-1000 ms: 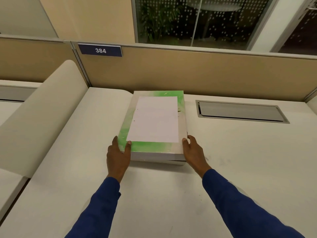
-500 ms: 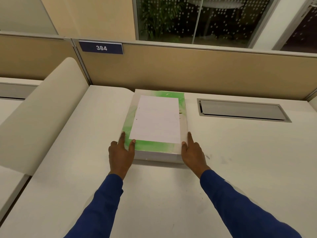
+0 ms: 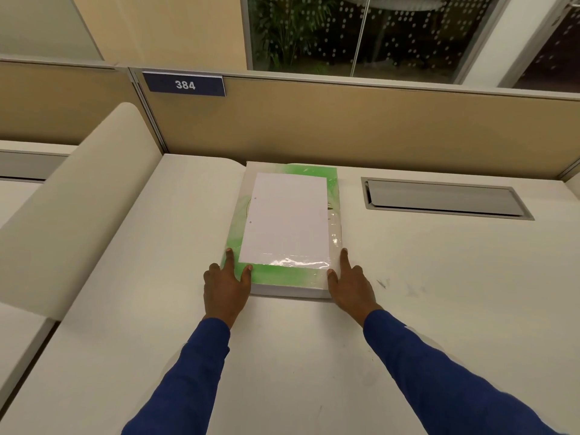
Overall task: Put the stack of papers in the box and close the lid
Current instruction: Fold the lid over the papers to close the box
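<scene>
A flat box [image 3: 276, 276] with a green and white lid lies shut on the white desk [image 3: 314, 356], its long side pointing away from me. A white sheet [image 3: 288, 218] is taped on top of the lid. No stack of papers is visible; the inside of the box is hidden. My left hand [image 3: 224, 290] rests at the near left corner, forefinger and thumb flat on the lid. My right hand [image 3: 350, 287] touches the near right corner, forefinger stretched along the right edge. Neither hand grips anything.
A grey cable hatch [image 3: 442, 199] is set into the desk right of the box. A curved cream divider [image 3: 72, 208] rises on the left. A tan partition [image 3: 345, 127] with a blue plate marked 384 [image 3: 185, 85] closes off the back.
Both hands moved from clasping the near corners to lying flat, fingers pointing forward. The lid's front edge now sits flush on the box.
</scene>
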`<state>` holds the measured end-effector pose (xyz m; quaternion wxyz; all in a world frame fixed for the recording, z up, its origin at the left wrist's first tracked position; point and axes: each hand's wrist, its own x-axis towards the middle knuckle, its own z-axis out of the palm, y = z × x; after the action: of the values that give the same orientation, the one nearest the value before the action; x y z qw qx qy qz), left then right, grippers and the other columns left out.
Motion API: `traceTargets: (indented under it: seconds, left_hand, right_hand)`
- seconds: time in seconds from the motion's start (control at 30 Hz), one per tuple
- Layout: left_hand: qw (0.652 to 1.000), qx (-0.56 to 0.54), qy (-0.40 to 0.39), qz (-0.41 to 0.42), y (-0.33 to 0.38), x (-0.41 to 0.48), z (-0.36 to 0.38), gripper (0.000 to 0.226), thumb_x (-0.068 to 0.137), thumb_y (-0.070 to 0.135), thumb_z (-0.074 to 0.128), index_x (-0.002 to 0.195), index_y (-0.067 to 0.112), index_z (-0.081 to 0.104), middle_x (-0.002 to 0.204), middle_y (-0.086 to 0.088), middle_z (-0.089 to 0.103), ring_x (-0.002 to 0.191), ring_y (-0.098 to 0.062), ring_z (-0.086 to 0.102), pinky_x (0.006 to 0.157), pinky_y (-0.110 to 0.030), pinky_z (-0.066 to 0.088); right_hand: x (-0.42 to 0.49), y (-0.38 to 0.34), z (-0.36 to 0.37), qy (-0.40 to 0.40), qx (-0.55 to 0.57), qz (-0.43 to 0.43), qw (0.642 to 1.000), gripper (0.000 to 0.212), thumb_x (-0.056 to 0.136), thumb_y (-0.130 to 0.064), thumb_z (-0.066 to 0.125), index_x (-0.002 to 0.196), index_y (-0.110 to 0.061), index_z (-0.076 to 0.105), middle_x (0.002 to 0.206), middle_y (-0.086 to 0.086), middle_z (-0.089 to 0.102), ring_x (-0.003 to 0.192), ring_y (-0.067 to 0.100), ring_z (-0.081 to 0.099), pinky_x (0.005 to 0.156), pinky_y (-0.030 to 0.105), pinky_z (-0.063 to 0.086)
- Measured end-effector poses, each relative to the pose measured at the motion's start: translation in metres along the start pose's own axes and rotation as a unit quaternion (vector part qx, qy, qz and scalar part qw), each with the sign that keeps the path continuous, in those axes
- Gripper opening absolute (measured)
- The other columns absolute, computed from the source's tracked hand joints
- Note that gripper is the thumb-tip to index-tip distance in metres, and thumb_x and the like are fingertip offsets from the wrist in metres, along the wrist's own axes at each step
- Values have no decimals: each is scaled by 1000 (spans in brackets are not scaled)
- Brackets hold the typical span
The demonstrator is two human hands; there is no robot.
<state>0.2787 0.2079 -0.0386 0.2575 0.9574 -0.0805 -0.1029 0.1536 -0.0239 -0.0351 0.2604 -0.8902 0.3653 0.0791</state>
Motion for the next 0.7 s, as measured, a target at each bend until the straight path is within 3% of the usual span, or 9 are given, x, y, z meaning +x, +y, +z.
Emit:
traceTargets:
  seconds: [0.37, 0.5, 0.6, 0.7]
  left_hand:
    - [992, 122, 9, 32, -2, 6, 7, 72, 105, 54, 34, 164, 17, 19, 133, -23, 52, 117, -39, 53, 95, -47, 46]
    - [990, 135, 45, 22, 5, -6, 14, 74, 103, 54, 39, 163, 15, 23, 158, -29, 32, 139, -46, 38, 115, -55, 32]
    - [986, 112, 90, 80, 21, -34, 29, 76, 103, 53, 41, 163, 11, 22, 166, -31, 16, 151, -49, 23, 124, -60, 19]
    - [976, 102, 79, 176, 47, -73, 57, 80, 99, 57, 34, 164, 12, 18, 170, -24, 10, 156, -44, 17, 127, -56, 13]
  right_hand:
    - [2, 9, -11, -6, -56, -29, 998, 77, 102, -61, 31, 163, -27, -1, 137, 17, 49, 124, 35, 50, 96, 46, 46]
    - [-18, 32, -13, 22, -60, -70, 996, 80, 101, -61, 33, 163, -20, 3, 138, 16, 51, 126, 33, 49, 96, 45, 47]
    - [-36, 65, -16, 40, -80, -108, 990, 78, 103, -58, 33, 163, -16, 8, 147, 13, 48, 131, 31, 46, 103, 43, 45]
    - [-53, 111, -21, 46, -88, -123, 987, 78, 103, -58, 33, 163, -15, 9, 162, 12, 32, 148, 31, 32, 118, 44, 32]
